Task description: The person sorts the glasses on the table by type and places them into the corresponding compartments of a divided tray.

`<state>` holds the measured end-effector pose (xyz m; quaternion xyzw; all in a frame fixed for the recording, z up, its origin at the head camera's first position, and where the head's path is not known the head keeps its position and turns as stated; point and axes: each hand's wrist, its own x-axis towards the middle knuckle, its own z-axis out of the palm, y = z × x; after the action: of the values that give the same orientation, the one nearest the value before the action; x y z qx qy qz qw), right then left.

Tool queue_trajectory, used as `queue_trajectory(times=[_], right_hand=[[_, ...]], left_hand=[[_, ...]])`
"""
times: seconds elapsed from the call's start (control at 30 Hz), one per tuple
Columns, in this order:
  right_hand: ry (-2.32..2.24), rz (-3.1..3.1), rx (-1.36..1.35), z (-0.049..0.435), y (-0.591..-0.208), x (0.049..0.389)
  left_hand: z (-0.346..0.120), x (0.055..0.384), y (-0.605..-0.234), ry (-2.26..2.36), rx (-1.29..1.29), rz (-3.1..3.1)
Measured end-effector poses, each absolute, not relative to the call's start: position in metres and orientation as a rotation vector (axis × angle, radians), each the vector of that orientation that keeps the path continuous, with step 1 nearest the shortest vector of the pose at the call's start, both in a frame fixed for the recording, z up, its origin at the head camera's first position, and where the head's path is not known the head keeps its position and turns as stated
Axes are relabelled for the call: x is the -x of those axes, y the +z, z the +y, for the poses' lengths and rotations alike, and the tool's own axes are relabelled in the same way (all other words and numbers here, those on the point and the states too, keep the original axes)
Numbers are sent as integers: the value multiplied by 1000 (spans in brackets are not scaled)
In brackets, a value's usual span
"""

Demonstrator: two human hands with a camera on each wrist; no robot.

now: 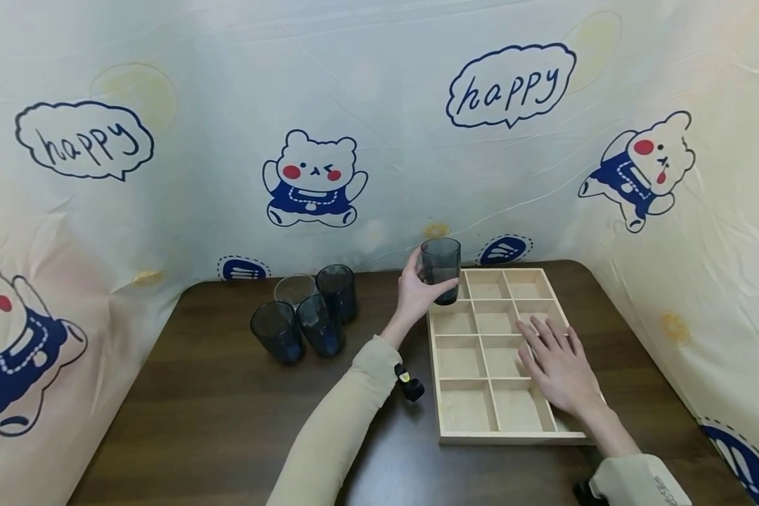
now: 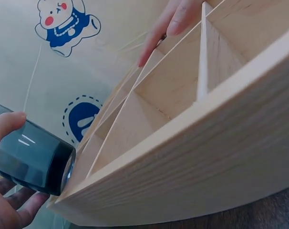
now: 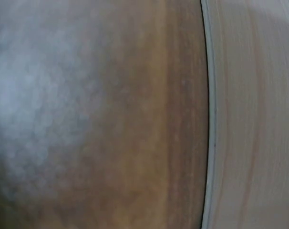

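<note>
A dark, see-through glass tumbler [image 1: 441, 266] is gripped between the thumb and fingers of my left hand [image 1: 414, 294]. It is at the far left corner of a pale wooden divided box [image 1: 506, 439]. In the left wrist view the tumbler [image 2: 32, 155] is tilted, its thick base by the box's rim; whether they touch I cannot tell. My right hand [image 1: 559, 369] lies over the box's right side with fingers spread and nearly straight, across the dividers. The right wrist view shows only the box's side [image 3: 254, 114] and brown tabletop; the hand is outside it.
Several more tumblers [image 1: 277, 334] stand close together on the left of the brown table [image 1: 190, 414], one of them clearer than the rest. A printed curtain [image 1: 379, 91] hangs behind the table and along both sides.
</note>
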<state>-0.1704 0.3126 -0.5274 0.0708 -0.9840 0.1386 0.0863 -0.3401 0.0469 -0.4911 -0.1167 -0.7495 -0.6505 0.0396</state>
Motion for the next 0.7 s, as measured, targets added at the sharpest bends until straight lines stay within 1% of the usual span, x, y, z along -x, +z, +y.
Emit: queue_trajectory(times=[0.43,0.7], right_hand=[[410,-2923,-217,314,-531,171],[415,-2925,-199,315,-529,171]], left_hand=[[63,350,-494,-1918,401,-2323],[64,351,-501,-1682,470,-2437]])
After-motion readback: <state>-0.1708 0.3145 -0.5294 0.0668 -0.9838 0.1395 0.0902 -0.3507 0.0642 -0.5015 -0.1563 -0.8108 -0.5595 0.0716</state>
